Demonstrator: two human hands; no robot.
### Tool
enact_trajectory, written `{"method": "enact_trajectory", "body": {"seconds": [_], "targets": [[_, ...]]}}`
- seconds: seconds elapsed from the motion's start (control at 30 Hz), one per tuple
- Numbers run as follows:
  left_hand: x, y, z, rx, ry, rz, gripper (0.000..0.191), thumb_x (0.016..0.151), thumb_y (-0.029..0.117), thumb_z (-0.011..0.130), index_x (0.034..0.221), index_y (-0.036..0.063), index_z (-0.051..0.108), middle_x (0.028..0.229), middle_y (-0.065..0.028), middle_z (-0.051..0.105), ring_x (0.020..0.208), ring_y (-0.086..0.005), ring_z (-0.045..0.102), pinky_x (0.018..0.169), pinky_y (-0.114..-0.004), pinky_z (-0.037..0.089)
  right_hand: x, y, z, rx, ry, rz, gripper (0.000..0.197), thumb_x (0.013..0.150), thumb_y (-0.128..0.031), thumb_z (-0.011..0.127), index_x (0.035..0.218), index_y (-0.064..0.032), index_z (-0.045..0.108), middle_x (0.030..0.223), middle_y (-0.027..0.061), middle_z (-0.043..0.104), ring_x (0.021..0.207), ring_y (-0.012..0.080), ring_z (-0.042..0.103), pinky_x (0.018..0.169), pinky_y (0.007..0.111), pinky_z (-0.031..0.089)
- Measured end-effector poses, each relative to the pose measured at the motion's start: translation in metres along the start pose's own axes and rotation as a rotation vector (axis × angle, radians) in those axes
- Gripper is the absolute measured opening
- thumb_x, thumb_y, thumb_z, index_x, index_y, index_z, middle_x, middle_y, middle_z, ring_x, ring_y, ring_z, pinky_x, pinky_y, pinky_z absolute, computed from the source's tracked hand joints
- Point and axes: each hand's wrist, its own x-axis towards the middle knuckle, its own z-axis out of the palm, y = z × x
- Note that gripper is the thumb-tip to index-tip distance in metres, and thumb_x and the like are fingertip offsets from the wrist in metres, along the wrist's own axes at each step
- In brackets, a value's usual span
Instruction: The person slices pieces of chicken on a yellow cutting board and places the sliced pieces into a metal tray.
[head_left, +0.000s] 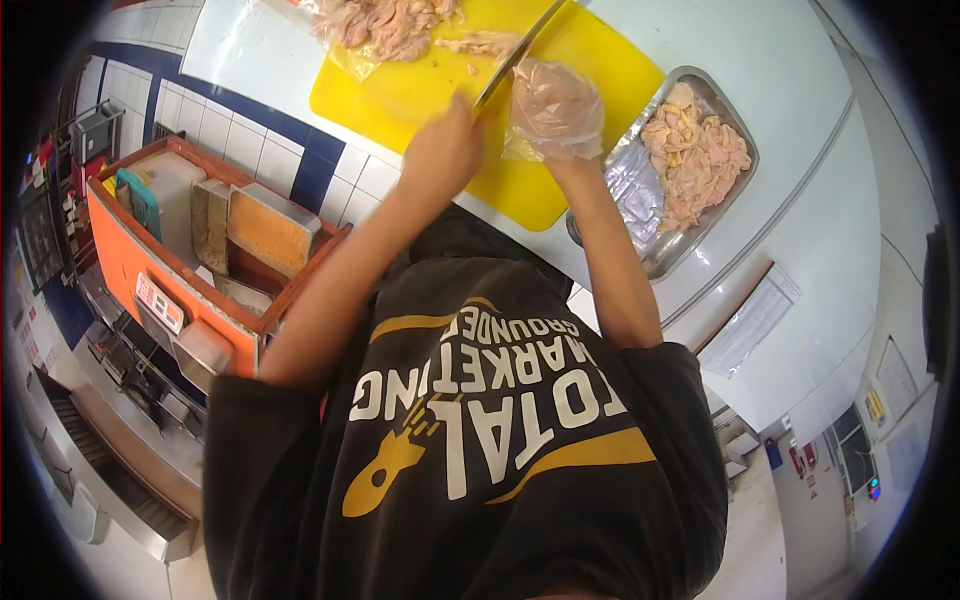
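My left hand (448, 146) is bare and closed around the handle of a long knife (517, 52), whose blade slants up and away over a yellow cutting board (397, 112). Beside the blade, my right hand (556, 105) wears a loose clear plastic glove. Its fingers look curled, but whether anything is inside them is hidden. A strip of raw meat, apparently chicken (480, 43), lies on the board near the blade. Further left is a pile of similar raw pieces (390, 30), partly on clear plastic. More raw pieces (697, 161) fill part of a metal tray (745, 124) at right.
The board rests on a pale worktop (255, 45), with the tray close to my right forearm. A silvery plastic wrapping (634, 195) lies in the tray. On my left stands an orange cabinet (180, 259) holding metal pans (270, 229) and a teal-edged item (139, 202).
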Motion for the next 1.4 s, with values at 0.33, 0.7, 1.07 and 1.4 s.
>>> {"method": "enact_trajectory", "body": {"seconds": [0.33, 0.7, 1.07, 1.4], "targets": [[0.040, 0.028, 0.000, -0.009, -0.007, -0.016, 0.031, 0.102, 0.029, 0.059, 0.111, 0.0018, 0.049, 0.080, -0.0315, 0.070, 0.076, -0.0521, 0.070, 0.068, -0.061, 0.057, 0.027, -0.051, -0.061, 0.096, 0.040, 0.084, 0.010, 0.088, -0.016, 0.068, 0.087, -0.0067, 0.066, 0.075, 0.0089, 0.065, 0.065, 0.0252, 0.064, 0.062, 0.035, 0.055], [0.024, -0.048, -0.031, -0.091, 0.102, 0.087, 0.028, 0.103, 0.026, 0.060, 0.109, 0.0020, 0.047, 0.074, -0.0315, 0.066, 0.070, -0.0547, 0.065, 0.062, -0.062, 0.052, 0.057, -0.026, -0.095, -0.364, -0.448, 0.233, 0.039, 0.100, -0.038, 0.050, 0.114, -0.0098, 0.073, 0.114, 0.0148, 0.072, 0.106, 0.0346, 0.070, 0.093, 0.042, 0.056], [-0.033, -0.033, -0.074, -0.437, 0.064, -0.013, 0.024, 0.107, 0.022, 0.056, 0.104, -0.0012, 0.050, 0.078, -0.0317, 0.064, 0.076, -0.0534, 0.065, 0.059, -0.052, 0.047, 0.044, -0.032, -0.037, 0.157, -0.545, 0.874, 0.037, 0.100, -0.028, 0.046, 0.106, -0.0017, 0.071, 0.114, 0.0211, 0.072, 0.106, 0.0381, 0.069, 0.093, 0.046, 0.055], [-0.026, -0.002, -0.037, -0.271, -0.091, 0.064, 0.024, 0.105, 0.021, 0.058, 0.104, -0.0002, 0.046, 0.070, -0.0321, 0.065, 0.066, -0.0540, 0.065, 0.058, -0.061, 0.051, 0.013, -0.045, -0.043, -0.297, -0.732, 0.460, 0.042, 0.102, -0.031, 0.043, 0.108, -0.0031, 0.074, 0.114, 0.0253, 0.071, 0.110, 0.0422, 0.068, 0.097, 0.049, 0.053]]}}
